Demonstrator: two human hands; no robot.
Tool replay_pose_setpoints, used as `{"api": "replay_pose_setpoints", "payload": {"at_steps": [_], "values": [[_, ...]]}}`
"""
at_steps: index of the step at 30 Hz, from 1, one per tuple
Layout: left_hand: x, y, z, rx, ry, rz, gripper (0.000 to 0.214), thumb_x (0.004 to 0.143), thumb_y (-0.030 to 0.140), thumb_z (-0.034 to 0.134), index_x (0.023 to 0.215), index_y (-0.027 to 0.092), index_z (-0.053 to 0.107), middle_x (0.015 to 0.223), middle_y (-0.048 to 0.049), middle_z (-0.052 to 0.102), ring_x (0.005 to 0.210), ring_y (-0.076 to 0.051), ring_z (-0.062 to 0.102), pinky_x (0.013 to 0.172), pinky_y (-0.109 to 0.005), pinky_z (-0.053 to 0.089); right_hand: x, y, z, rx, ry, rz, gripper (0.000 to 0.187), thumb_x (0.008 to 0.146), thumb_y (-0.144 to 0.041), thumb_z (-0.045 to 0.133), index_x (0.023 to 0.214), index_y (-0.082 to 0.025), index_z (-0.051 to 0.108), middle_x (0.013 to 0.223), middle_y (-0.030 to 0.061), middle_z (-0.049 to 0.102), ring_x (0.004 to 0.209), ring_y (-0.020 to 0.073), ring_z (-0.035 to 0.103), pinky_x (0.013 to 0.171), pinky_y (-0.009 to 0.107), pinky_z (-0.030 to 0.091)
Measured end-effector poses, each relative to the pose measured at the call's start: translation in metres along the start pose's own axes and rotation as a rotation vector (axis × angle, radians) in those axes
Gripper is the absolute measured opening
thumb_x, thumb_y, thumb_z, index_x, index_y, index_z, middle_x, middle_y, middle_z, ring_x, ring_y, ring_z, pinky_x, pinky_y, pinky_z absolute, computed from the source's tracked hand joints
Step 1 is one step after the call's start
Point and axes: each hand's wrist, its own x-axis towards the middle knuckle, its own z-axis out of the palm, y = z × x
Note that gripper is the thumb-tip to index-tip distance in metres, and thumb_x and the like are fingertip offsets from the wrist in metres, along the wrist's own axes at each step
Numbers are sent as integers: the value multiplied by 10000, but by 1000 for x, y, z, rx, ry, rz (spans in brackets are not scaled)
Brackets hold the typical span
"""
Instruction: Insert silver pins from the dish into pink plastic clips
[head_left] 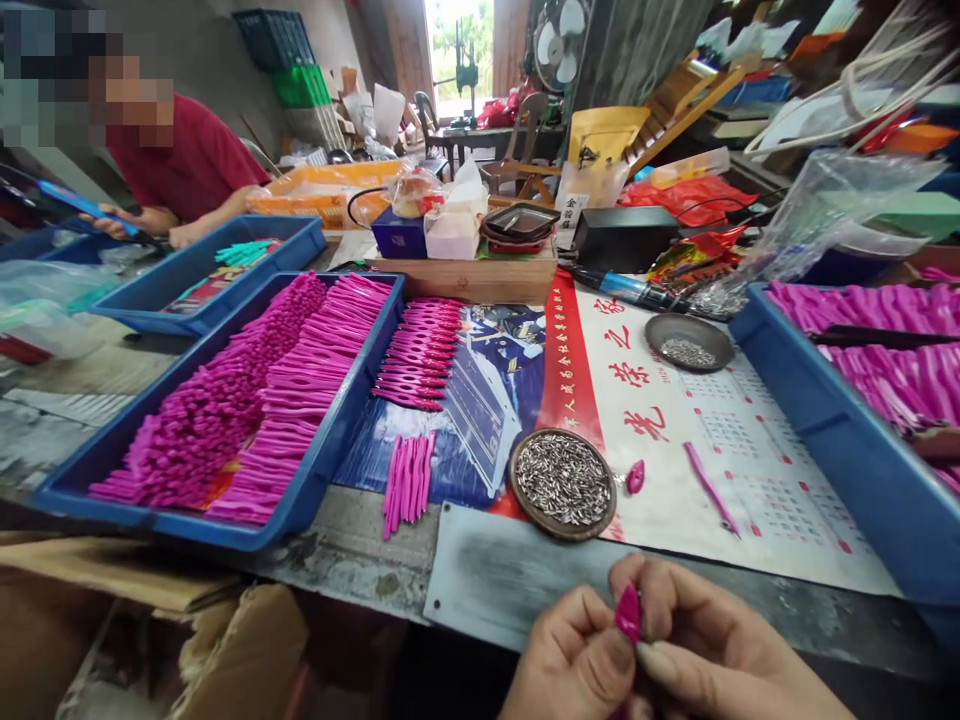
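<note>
Close to the table's front edge, my left hand pinches a magenta plastic piece with a pointed, leaf-shaped tip, its lower part hidden by my fingers. My right hand meets it from the other side, thumb and fingertips pressed together against the piece; whatever small thing they may hold is hidden. Just beyond my hands stands a round bowl full of small metal pins. A small magenta tip piece lies right beside this bowl, and a slim magenta stick rests farther right on the calendar sheet.
Left stands a blue tray of magenta sticks; another blue tray is at right. Between lie a row of magenta pieces and several loose sticks. A smaller bowl sits farther back. A person in red sits far left.
</note>
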Motion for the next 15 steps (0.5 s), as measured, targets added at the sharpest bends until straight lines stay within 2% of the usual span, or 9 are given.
{"api": "replay_pose_setpoints", "payload": {"at_steps": [3, 7, 10, 12, 15], "values": [[1, 0, 0, -20, 16, -33, 377, 771, 484, 750, 810, 149, 580, 484, 11, 584, 307, -34, 398, 295, -122, 174, 3, 4, -2, 108, -42, 34, 296, 784, -354, 816, 844, -211, 564, 876, -12, 573, 631, 86, 602, 539, 167, 478], [0, 4, 5, -30, -23, -117, 440, 734, 528, 767, 755, 121, 601, 507, 5, 555, 332, -30, 406, 325, -147, 201, 3, 2, -3, 162, -100, 98, 414, 727, -339, 865, 1027, -258, 592, 914, 0, 631, 679, 103, 623, 588, 179, 509], [-3, 9, 9, -10, -28, -110, 461, 724, 544, 770, 748, 109, 619, 538, -9, 560, 390, -46, 466, 368, -156, 255, 2, -4, -2, 73, -163, 150, 344, 736, -310, 853, 989, -221, 639, 888, 22, 662, 638, 108, 630, 578, 191, 517], [-5, 11, 9, 8, -12, -114, 467, 722, 550, 771, 787, 105, 641, 586, -25, 593, 441, -56, 511, 403, -155, 297, 2, -7, -1, 28, -162, 164, 327, 716, -282, 865, 955, -206, 656, 864, 27, 675, 651, 122, 642, 590, 200, 526], [-6, 10, 8, -18, -10, -139, 470, 729, 557, 761, 817, 107, 659, 580, -26, 605, 424, -54, 506, 390, -149, 280, 5, -10, 1, 52, -138, 186, 346, 693, -267, 881, 934, -202, 642, 760, 8, 684, 605, 111, 644, 547, 168, 495]]}}
